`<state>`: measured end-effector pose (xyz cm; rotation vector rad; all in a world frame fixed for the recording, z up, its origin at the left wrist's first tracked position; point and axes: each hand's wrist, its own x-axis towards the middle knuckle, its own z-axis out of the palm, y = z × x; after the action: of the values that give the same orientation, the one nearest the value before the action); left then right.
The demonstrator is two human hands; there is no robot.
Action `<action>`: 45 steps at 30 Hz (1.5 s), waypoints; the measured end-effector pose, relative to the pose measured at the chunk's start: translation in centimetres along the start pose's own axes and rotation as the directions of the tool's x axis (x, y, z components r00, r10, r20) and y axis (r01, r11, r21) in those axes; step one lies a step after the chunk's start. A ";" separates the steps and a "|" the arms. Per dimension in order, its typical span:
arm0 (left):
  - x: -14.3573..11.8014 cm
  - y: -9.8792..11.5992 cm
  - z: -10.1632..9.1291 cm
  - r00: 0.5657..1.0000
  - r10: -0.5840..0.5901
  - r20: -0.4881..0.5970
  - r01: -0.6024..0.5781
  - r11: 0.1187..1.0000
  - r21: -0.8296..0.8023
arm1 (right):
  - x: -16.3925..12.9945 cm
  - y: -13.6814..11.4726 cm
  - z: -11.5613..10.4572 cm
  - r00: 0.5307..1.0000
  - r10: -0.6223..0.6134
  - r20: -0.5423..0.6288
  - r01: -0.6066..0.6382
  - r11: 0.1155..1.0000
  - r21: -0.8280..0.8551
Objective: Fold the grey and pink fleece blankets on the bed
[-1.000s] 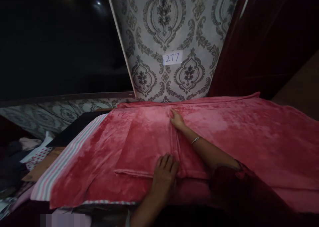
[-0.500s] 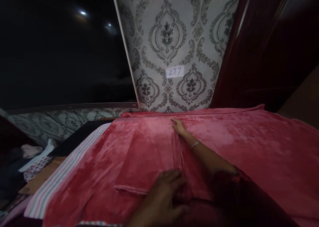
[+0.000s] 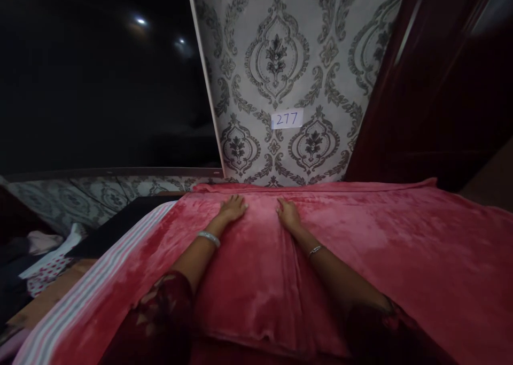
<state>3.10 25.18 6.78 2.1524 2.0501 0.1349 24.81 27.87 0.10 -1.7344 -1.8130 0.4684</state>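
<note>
A folded red plush cloth (image 3: 248, 279) lies on a wider red plush cover (image 3: 401, 247) of the same kind. My left hand (image 3: 233, 208) rests flat near the far left part of the folded cloth, palm down, fingers a little spread. Close to the far right corner of that cloth is my right hand (image 3: 288, 214), palm down, touching it with fingers stretched forward and thumb apart. Stacked fold edges run from the right hand back toward me. The near edge of the folded cloth is in shadow between my sleeves.
A striped border (image 3: 104, 271) edges the cover on the left. Beyond it lie clothes and a dotted fabric (image 3: 40, 277) beside a black surface (image 3: 124, 220). Behind stand a large dark screen (image 3: 100, 87), a patterned wall (image 3: 276, 156) with a paper label (image 3: 287, 119), and a dark red panel (image 3: 433, 87).
My left hand has moved forward from near me to the far left part of the folded cloth. My right hand stays at the far right corner.
</note>
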 end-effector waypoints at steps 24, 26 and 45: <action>1.9 -0.7 2.2 0.999 -0.031 -0.027 0.035 0.987 0.155 | -0.2 0.9 -0.2 0.998 0.005 -0.056 -0.005 1.000 0.006; 1.8 -0.9 3.0 0.998 -0.032 -0.045 0.039 0.987 0.155 | -0.1 0.9 -0.3 0.999 0.012 -0.037 -0.011 1.000 0.015; -3.2 2.1 1.1 0.998 0.049 0.043 -0.053 0.993 0.107 | -15.1 -0.6 -5.0 0.994 -0.058 0.095 0.066 0.994 -0.083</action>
<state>5.24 21.81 6.24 2.2523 2.0247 -0.0142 27.23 12.19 1.80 -1.7331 -1.9729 0.4582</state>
